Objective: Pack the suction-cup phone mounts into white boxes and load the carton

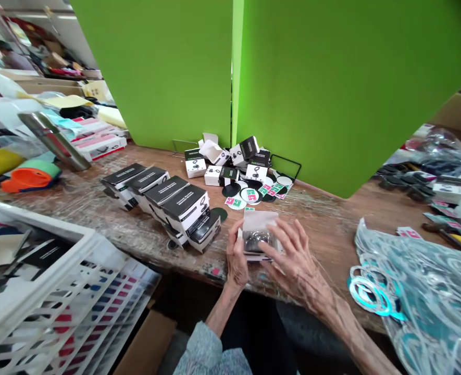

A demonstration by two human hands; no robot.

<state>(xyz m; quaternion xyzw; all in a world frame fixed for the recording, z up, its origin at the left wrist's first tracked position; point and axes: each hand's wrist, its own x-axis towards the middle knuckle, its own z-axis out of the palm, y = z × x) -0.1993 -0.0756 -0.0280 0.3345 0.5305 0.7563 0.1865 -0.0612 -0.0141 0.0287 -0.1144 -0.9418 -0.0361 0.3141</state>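
Left hand (237, 255) clamped on the left wall of an open box (252, 255), right hand (295, 255) with fingers spread over its right side, I have the box directly between them at the near edge of the desk (324, 221). Both hands are about equally near; its long axis seems to run left to right along that edge, its white flap (258, 219) raised on the far side.

From the left, past a white crate (50, 219), black-topped boxes (185, 202) stand in a slanting row. Their white lettering is too small for me to read surely; a round-headed gadget is pictured on the sides. Toward the far edge, loose boxes (246, 151) carry a similar picture, just beyond pink-and-green labels (250, 195). Along the right edge, I find no legible brand on the clear plastic bags (429, 291).
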